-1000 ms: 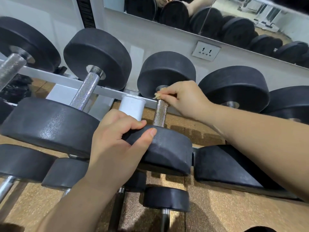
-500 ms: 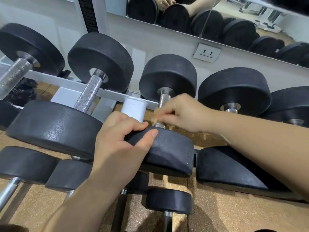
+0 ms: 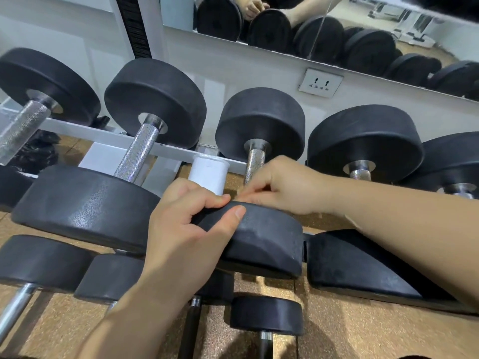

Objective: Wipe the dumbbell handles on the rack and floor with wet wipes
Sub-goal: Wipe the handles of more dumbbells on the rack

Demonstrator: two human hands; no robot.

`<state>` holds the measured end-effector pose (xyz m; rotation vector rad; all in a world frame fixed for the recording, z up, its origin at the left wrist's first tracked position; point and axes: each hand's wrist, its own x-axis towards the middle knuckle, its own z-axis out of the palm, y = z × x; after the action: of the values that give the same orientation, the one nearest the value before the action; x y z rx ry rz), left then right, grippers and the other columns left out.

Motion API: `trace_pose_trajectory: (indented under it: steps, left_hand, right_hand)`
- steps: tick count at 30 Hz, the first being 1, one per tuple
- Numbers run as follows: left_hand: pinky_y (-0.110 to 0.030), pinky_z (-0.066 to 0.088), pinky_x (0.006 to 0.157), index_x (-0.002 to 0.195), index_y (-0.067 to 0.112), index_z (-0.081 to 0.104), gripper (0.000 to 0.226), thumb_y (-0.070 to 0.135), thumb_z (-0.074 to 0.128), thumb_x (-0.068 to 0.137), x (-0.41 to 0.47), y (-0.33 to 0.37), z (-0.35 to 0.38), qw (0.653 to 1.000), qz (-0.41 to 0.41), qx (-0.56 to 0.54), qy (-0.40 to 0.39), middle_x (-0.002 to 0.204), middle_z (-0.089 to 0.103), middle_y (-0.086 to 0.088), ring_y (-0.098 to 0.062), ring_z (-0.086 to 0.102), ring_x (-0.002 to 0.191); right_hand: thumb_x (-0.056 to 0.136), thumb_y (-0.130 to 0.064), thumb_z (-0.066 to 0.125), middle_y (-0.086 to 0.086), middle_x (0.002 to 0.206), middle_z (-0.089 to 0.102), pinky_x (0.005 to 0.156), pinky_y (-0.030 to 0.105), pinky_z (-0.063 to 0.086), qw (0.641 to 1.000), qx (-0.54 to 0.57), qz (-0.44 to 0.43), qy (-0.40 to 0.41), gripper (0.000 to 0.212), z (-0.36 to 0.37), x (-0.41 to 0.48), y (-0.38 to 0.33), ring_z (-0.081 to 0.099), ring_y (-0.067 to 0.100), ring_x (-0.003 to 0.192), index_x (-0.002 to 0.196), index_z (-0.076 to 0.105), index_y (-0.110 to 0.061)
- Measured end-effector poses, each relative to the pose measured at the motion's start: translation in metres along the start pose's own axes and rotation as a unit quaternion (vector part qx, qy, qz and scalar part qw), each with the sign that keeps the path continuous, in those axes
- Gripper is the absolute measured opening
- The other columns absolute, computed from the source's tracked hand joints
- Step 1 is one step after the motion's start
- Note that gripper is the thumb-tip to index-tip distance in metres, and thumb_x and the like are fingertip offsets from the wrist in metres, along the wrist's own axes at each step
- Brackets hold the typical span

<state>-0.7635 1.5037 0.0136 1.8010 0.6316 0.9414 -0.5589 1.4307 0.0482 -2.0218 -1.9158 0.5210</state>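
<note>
wiping is in hand at frame centre: my right hand point(image 3: 282, 187) curls round the low end of the handle point(image 3: 255, 160), wipe not clearly visible; my left hand point(image 3: 191, 229) grips the near weight point(image 3: 269, 239). next, i judge, a stroke up the bar.

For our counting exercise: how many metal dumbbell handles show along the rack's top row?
5: far-left handle, second handle, third handle in the right hand, fourth handle, fifth handle barely showing at the right edge. Others may lie outside the frame.
</note>
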Motion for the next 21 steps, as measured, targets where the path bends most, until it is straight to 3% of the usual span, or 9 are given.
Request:
trace_pose_trajectory:
  steps: [3,5,9,10,15,16,20,21]
  left_hand:
    - [-0.009,0.041,0.079,0.077,0.03,0.072,0.015,0.043,0.074,0.071,0.0,0.0,0.0,1.0,0.001,0.006,0.001,0.088,0.059,0.01,-0.008,0.062,0.091]
    - [-0.009,0.041,0.079,0.076,0.027,0.072,0.01,0.034,0.078,0.072,0.0,0.0,0.0,1.0,0.003,0.014,0.002,0.088,0.059,0.01,-0.007,0.062,0.09]
    - [-0.008,0.04,0.078,0.075,0.028,0.071,0.009,0.03,0.078,0.071,0.001,0.001,0.002,1.0,0.002,0.011,0.006,0.087,0.059,0.009,-0.006,0.061,0.088]
    - [-0.008,0.04,0.078,0.075,0.028,0.071,0.009,0.031,0.078,0.071,0.001,0.0,0.002,1.0,0.001,0.01,0.007,0.087,0.058,0.01,-0.006,0.061,0.088]
    - [-0.008,0.039,0.078,0.076,0.028,0.072,0.009,0.033,0.078,0.072,-0.001,0.002,0.001,1.0,-0.003,0.016,0.003,0.088,0.058,0.011,-0.006,0.061,0.089]
    - [-0.008,0.039,0.078,0.076,0.028,0.072,0.009,0.033,0.078,0.072,-0.001,0.001,0.0,1.0,-0.001,0.019,0.002,0.088,0.058,0.011,-0.006,0.061,0.089]
    - [-0.008,0.039,0.078,0.078,0.031,0.071,0.009,0.036,0.078,0.074,-0.002,0.001,0.0,1.0,0.012,0.025,0.005,0.088,0.058,0.011,-0.005,0.06,0.089]
    - [-0.007,0.039,0.078,0.08,0.03,0.072,0.011,0.039,0.077,0.075,-0.003,0.001,0.0,0.999,0.019,0.027,0.009,0.088,0.058,0.011,-0.004,0.06,0.09]
  right_hand:
    - [0.093,-0.033,0.07,-0.008,0.092,0.077,0.084,0.035,0.054,0.985,-0.061,0.054,0.155,0.017,-0.01,0.015,0.021,0.069,0.006,0.086,0.103,0.081,-0.025]
    - [0.093,-0.032,0.069,-0.005,0.098,0.078,0.087,0.038,0.053,0.977,-0.075,0.077,0.184,0.018,-0.011,0.017,0.024,0.069,0.012,0.093,0.105,0.08,-0.024]
    - [0.091,-0.031,0.072,-0.01,0.095,0.077,0.083,0.032,0.054,0.999,-0.004,0.032,0.008,0.015,-0.002,0.001,0.003,0.071,0.006,0.088,0.103,0.08,-0.025]
    - [0.092,-0.032,0.072,-0.01,0.096,0.077,0.083,0.032,0.055,1.0,-0.01,0.015,0.0,0.015,0.0,-0.001,0.002,0.071,0.006,0.089,0.102,0.081,-0.025]
    - [0.094,-0.031,0.069,-0.005,0.103,0.077,0.092,0.037,0.052,0.976,-0.089,0.084,0.182,0.018,-0.015,0.017,0.026,0.069,0.011,0.101,0.106,0.08,-0.024]
    - [0.094,-0.033,0.068,-0.004,0.101,0.078,0.09,0.038,0.053,0.978,-0.085,0.083,0.173,0.02,-0.013,0.016,0.024,0.07,0.013,0.099,0.104,0.08,-0.023]
    - [0.093,-0.037,0.069,-0.01,0.094,0.077,0.082,0.033,0.055,0.999,-0.027,0.028,0.003,0.019,-0.001,0.0,-0.001,0.071,0.006,0.087,0.1,0.081,-0.024]
    - [0.093,-0.034,0.071,-0.011,0.095,0.077,0.082,0.032,0.055,0.999,-0.036,0.02,0.015,0.017,-0.002,0.001,0.0,0.071,0.005,0.088,0.101,0.081,-0.023]
